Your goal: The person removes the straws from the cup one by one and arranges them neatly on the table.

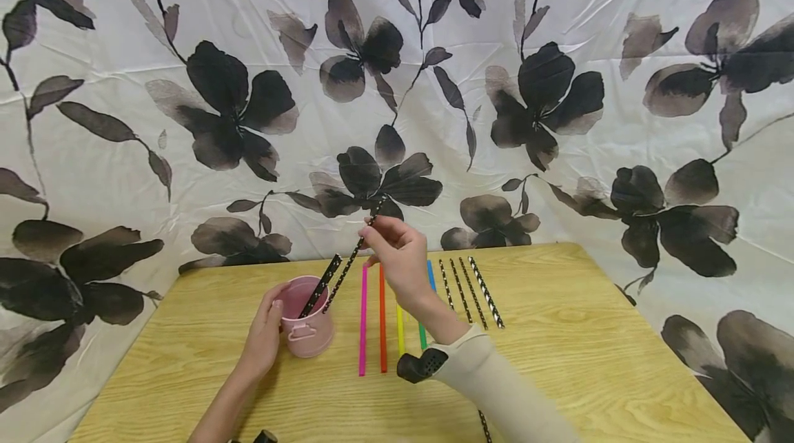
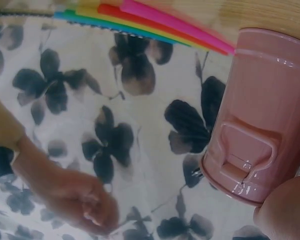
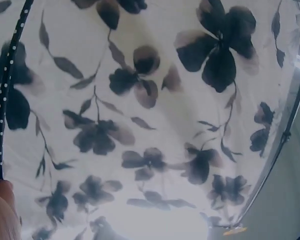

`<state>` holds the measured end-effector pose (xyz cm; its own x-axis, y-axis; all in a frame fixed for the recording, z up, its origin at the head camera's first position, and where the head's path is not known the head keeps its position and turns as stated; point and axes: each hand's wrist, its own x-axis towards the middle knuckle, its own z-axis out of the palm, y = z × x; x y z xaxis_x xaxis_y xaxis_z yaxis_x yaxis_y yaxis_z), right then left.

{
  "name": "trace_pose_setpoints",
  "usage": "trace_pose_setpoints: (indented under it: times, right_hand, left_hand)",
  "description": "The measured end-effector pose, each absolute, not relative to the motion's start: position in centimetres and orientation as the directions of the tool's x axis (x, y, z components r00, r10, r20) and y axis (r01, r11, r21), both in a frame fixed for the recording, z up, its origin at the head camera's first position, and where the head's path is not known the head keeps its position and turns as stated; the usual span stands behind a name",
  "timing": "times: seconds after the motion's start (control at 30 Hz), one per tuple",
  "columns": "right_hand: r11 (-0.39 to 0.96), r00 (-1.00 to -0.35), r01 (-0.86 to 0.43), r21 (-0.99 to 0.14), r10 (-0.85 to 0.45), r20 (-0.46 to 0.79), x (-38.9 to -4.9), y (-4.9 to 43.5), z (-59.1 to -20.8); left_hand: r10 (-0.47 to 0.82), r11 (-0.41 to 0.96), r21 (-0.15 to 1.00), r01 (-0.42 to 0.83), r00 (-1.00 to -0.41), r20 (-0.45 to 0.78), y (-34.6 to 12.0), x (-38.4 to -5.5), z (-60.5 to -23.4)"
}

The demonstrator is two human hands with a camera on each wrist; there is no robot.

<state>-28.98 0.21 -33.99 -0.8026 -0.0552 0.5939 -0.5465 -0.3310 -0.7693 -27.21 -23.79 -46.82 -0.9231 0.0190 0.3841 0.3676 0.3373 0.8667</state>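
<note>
On the left of the table, my left hand (image 1: 263, 333) grips the side of a small pink metal bucket (image 1: 313, 338), which stands upright with a little loop handle on its wall. Black patterned straws (image 1: 320, 287) lean inside it. My right hand (image 1: 403, 264) pinches a black straw with light dots (image 1: 349, 266) near its top. That straw slants down to the bucket's rim; whether its lower end is inside or in front, I cannot tell. In the right wrist view, thumb and finger hold the dotted straw (image 3: 6, 85). The left wrist view shows the bucket (image 2: 275, 90) close up.
Right of the bucket lie a pink straw (image 1: 363, 322), a red straw (image 1: 382, 333), and yellow, green and blue ones, partly behind my right arm. Several black patterned straws (image 1: 486, 291) lie farther right. Another dark straw (image 1: 484, 425) shows near the front. A floral cloth (image 1: 397, 85) hangs behind the table.
</note>
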Motion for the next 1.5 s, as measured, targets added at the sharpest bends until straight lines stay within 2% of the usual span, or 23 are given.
trace_pose_setpoints:
  times: [0.17,0.4,0.57,0.73,1.13,1.5]
  right_hand:
    - [-0.290,-0.782,-0.580,-0.761,-0.063,0.620,-28.6,3.2,-32.8]
    - [-0.166,-0.774,-0.612,-0.773,-0.074,0.629,-27.6,6.1,-31.9]
    - [-0.097,-0.728,-0.676,-0.731,-0.065,0.682,-26.3,7.6,-31.4]
    - [-0.008,-0.713,-0.698,-0.716,-0.087,0.696,-25.8,9.3,-31.8]
    - [0.100,-0.770,-0.636,-0.765,-0.150,0.620,-25.9,12.9,-35.2]
    - [0.216,-0.869,-0.494,-0.842,-0.155,0.470,-25.2,15.5,-39.2]
  left_hand:
    - [0.019,0.376,0.852,0.364,-0.923,0.385,-24.4,-28.3,-48.2]
    - [0.017,0.401,0.844,0.357,-0.924,0.383,-24.5,-28.5,-48.6]
    - [0.021,0.406,0.841,0.357,-0.924,0.382,-24.5,-28.5,-48.7]
    - [0.013,0.397,0.845,0.358,-0.923,0.385,-24.3,-28.5,-48.7]
    - [0.021,0.387,0.845,0.369,-0.920,0.392,-24.4,-28.4,-48.7]
    - [0.024,0.381,0.845,0.375,-0.918,0.397,-24.3,-28.3,-48.4]
